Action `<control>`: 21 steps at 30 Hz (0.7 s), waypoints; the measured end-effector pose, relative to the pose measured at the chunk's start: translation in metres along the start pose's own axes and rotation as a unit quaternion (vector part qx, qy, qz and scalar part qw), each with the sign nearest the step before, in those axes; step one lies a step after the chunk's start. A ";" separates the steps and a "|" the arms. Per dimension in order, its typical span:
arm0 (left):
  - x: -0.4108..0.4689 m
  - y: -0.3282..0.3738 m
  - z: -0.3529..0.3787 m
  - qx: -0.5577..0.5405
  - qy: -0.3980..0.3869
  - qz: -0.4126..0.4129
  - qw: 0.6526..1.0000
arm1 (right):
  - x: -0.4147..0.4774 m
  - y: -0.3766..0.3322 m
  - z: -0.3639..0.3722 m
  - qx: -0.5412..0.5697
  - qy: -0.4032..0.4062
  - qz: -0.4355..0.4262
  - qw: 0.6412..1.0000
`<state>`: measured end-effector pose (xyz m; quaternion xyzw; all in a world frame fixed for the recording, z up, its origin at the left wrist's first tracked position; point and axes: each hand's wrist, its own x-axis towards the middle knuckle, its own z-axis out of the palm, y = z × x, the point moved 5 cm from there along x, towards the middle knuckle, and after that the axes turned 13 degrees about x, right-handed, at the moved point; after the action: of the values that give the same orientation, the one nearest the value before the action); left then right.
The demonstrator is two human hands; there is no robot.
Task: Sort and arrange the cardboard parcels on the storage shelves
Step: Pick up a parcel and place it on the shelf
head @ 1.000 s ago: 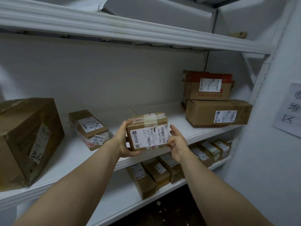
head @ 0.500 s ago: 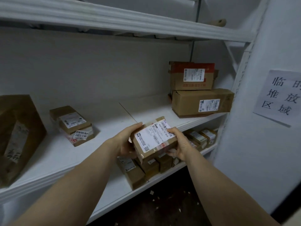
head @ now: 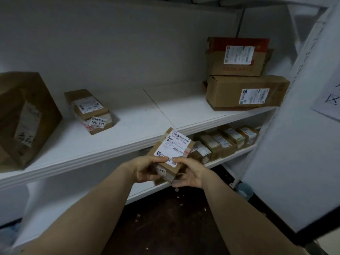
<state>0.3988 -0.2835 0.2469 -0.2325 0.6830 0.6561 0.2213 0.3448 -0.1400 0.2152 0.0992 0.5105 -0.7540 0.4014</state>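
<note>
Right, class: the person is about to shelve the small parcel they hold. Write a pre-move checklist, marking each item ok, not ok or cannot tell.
1. Grip: left hand and right hand both hold the small brown cardboard parcel at its near end: ok.
2. Its white shipping label faces up: ok.
3. Bare space on the white middle shelf: ok.
4. Free slot in the row of small brown parcels on the white lower shelf: cannot tell, as the held parcel hides the row's left end.
5. Which shelf this label belongs on: cannot tell.
</note>
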 end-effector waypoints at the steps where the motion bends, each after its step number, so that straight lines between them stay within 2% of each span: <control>1: -0.002 -0.009 -0.003 0.012 0.003 -0.024 1.000 | 0.004 0.009 0.003 0.003 -0.003 0.020 1.000; 4: 0.000 -0.038 -0.029 0.036 0.024 -0.093 0.995 | 0.016 0.026 0.006 -0.039 0.011 0.063 0.997; 10: 0.015 -0.076 -0.062 -0.010 0.031 -0.104 0.994 | 0.046 0.052 0.027 -0.119 0.027 0.096 0.988; 17: 0.039 -0.111 -0.094 -0.067 0.096 -0.150 0.982 | 0.098 0.082 0.055 -0.207 0.070 0.055 0.974; 21: 0.058 -0.128 -0.115 -0.069 0.125 -0.192 0.971 | 0.127 0.093 0.068 -0.285 0.077 -0.002 0.956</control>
<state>0.4313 -0.4040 0.1151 -0.4542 0.6007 0.6127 0.2399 0.3444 -0.2766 0.1118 0.0376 0.7336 -0.5685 0.3704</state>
